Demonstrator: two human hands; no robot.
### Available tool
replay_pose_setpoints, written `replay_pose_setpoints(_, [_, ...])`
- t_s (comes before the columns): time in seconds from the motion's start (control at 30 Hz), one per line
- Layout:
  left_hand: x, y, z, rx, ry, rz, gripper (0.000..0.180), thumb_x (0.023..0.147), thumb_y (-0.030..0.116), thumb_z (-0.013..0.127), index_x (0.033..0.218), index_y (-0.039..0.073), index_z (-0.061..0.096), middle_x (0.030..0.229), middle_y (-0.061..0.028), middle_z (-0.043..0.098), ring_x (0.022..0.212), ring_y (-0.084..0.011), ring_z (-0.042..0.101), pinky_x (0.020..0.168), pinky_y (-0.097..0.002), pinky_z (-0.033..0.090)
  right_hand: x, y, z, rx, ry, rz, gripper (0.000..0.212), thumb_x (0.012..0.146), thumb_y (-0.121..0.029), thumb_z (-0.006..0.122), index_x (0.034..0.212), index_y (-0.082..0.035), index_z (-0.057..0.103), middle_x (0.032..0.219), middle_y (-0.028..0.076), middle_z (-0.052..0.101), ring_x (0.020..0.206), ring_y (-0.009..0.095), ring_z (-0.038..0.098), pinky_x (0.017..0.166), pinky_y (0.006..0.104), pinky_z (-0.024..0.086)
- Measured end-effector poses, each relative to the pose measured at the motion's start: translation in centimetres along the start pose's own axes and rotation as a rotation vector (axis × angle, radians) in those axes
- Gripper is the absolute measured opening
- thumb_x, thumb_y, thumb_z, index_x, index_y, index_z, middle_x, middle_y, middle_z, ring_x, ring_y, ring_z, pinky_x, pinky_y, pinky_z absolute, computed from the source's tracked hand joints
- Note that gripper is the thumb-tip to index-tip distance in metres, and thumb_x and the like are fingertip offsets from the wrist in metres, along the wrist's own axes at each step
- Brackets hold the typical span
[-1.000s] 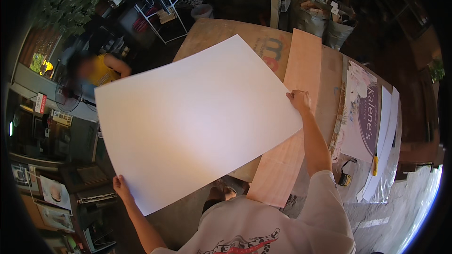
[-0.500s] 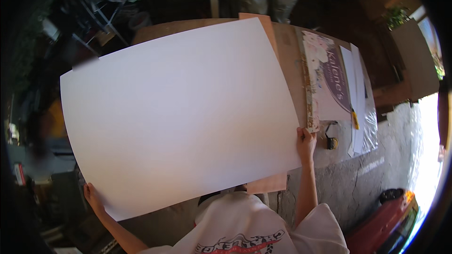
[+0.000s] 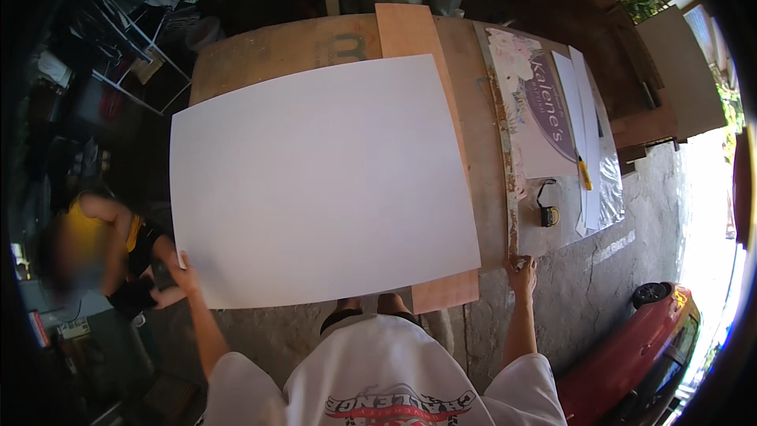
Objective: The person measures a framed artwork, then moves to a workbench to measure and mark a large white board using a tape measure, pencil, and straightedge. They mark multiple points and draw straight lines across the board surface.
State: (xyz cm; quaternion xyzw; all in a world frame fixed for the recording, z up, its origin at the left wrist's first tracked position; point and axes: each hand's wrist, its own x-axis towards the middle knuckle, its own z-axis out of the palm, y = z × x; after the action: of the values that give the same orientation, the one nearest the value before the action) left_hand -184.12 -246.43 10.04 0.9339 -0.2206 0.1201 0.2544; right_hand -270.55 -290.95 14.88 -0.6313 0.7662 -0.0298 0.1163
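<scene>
Lying flat across the frame's centre, a large white rectangular sheet [image 3: 319, 185] is steadied at its lower-left corner, pinched by the left hand [image 3: 185, 276]. The right hand [image 3: 520, 272], at lower right, is closed around the end of a long paint-flecked wooden straightedge [image 3: 505, 166], kept along the brown plywood worktop [image 3: 268, 51] beside the sheet.

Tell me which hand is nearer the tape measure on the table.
Right. The right hand grips the table's near edge just below-left of the tape measure. The left hand holds the white sheet's near-left corner, across the table.
</scene>
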Motion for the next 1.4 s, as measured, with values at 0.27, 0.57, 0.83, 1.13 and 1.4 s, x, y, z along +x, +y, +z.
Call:
replay_pose_setpoints(0.27, [-24.2, 15.4, -0.7, -0.575, -0.021, -1.003, 0.055, 0.099, 0.041, 0.067, 0.123, -0.007, 0.06, 0.127, -0.0173, 0.063, 0.106, -0.0257, 0.064, 0.079, -0.0399, 0.05, 1.3, 3.3, 1.0, 0.21, -0.183, -0.014, 0.068, 0.076, -0.042, 0.086, 0.122, -0.006, 0.05, 0.091, 0.018, 0.074, 0.086, 0.04, 0.071, 0.076, 0.0477, 0.054])
replay_pose_setpoints(0.57, [-27.6, 21.6, 1.1, -0.875, -0.353, -1.391, 0.043, 0.106, 0.041, 0.056, 0.134, 0.008, 0.057, 0.126, -0.0058, 0.063, 0.105, -0.0201, 0.064, 0.076, -0.0354, 0.05, -0.8, -0.8, -2.0, 0.099, 0.082, -0.09, 0.041, 0.078, -0.024, 0.075, 0.11, -0.005, 0.058, 0.086, 0.015, 0.069, 0.085, 0.041, 0.066, 0.079, 0.0505, 0.051])
replay_pose_setpoints(0.83, [-27.0, 21.1, 0.3, -0.573, -0.17, -1.352, 0.043, 0.103, 0.038, 0.061, 0.124, 0.001, 0.062, 0.113, -0.0114, 0.067, 0.098, -0.0238, 0.067, 0.078, -0.037, 0.053, -13.6, -5.9, -0.3, 0.43, 0.043, -0.088, 0.03, 0.074, -0.018, 0.078, 0.096, -0.005, 0.061, 0.085, 0.012, 0.063, 0.084, 0.036, 0.061, 0.08, 0.0477, 0.048])
replay_pose_setpoints(1.13, [-20.9, 33.5, 5.2, -0.264, -0.08, 0.184, 0.049, 0.095, 0.019, 0.071, 0.133, -0.003, 0.049, 0.141, -0.024, 0.047, 0.133, -0.0384, 0.043, 0.112, -0.0479, 0.034, -17.2, -13.3, 4.4, 0.456, 0.042, -0.225, 0.03, 0.077, -0.021, 0.078, 0.096, -0.002, 0.064, 0.081, 0.012, 0.061, 0.08, 0.032, 0.06, 0.076, 0.0445, 0.045])
replay_pose_setpoints(1.4, [-15.0, 55.6, 17.9, -0.458, -0.665, 0.873, 0.066, 0.091, 0.036, 0.076, 0.142, 0.005, 0.051, 0.153, -0.0274, 0.04, 0.14, -0.0445, 0.04, 0.114, -0.0541, 0.036, -17.8, -14.4, 4.6, 0.279, 0.031, -0.12, 0.065, 0.078, -0.038, 0.086, 0.124, -0.004, 0.056, 0.113, 0.019, 0.056, 0.098, 0.038, 0.06, 0.082, 0.0483, 0.047])
